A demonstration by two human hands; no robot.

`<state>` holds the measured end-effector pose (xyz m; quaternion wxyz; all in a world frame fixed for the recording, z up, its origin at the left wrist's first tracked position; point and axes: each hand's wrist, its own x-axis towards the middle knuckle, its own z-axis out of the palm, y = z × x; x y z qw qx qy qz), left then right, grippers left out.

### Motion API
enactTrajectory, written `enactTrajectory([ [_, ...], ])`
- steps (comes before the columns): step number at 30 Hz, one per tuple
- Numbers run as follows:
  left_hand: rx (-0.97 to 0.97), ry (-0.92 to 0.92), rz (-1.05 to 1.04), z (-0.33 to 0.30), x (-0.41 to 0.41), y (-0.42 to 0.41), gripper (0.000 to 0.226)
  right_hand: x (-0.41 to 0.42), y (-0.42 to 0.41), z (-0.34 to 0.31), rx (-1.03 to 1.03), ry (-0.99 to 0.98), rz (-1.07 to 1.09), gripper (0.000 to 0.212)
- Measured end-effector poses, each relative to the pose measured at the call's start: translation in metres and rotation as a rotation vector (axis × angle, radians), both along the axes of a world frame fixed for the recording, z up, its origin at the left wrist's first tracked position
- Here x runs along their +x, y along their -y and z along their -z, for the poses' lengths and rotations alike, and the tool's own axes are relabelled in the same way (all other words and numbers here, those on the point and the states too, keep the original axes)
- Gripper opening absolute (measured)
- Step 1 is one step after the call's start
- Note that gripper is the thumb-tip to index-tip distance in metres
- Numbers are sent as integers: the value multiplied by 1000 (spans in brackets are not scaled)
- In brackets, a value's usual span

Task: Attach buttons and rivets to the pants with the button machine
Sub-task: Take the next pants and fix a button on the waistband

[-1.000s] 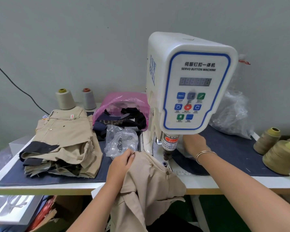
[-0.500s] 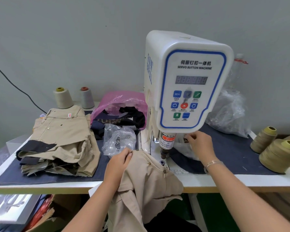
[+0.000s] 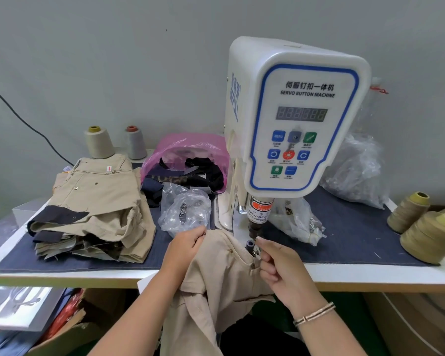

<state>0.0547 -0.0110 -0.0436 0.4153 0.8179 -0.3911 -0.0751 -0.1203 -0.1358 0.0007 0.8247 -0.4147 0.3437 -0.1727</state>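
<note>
Table [image 3: 370, 274] edge | pants [image 3: 224, 273] pinched by left hand [image 3: 188, 242] | right hand [image 3: 280, 263] grip contents unclear

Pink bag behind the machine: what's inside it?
The pink bag holds dark fabric scraps, black, navy and one leopard-print. Whatever lies beneath them is covered.

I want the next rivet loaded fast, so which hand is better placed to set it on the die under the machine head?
The right hand. Its fingertips pinch something small, probably a rivet, right beside the die under the plunger. The left hand is farther off, busy gripping the pants and holding them in place.
</note>
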Motion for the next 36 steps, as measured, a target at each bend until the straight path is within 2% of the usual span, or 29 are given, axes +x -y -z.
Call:
enactTrajectory([
  [4,-2,-1,15,-1,-1,0,39,7,-5,-3,101,6,6,8],
  [14,36,6,-9,-2,0,0,43,5,-10,-14,510,120,43,12],
  [21,47,7,-14,-5,-2,-1,42,4,-19,-24,599,208,100,11],
  [23,47,0,-21,-5,-2,0,41,3,-29,-21,646,264,130,15],
  [25,50,-17,-23,-5,-3,-1,36,7,-44,-18,607,269,94,21],
  [27,53,-51,-33,-5,-2,0,28,20,-58,-17,361,172,-18,24],
  [28,73,-66,-33,-4,-1,1,28,30,-65,-19,127,100,-82,25],
  [31,181,-93,-55,-3,1,2,27,76,-69,-26,-764,-107,-200,24],
  [33,159,-178,-116,-5,1,4,38,113,-60,-29,-1214,-230,-233,25],
  [35,200,-166,-111,-4,1,4,40,145,-49,-25,-1511,-401,-307,28],
  [36,229,-162,-101,-4,1,5,42,157,-44,-20,-1593,-485,-365,28],
])
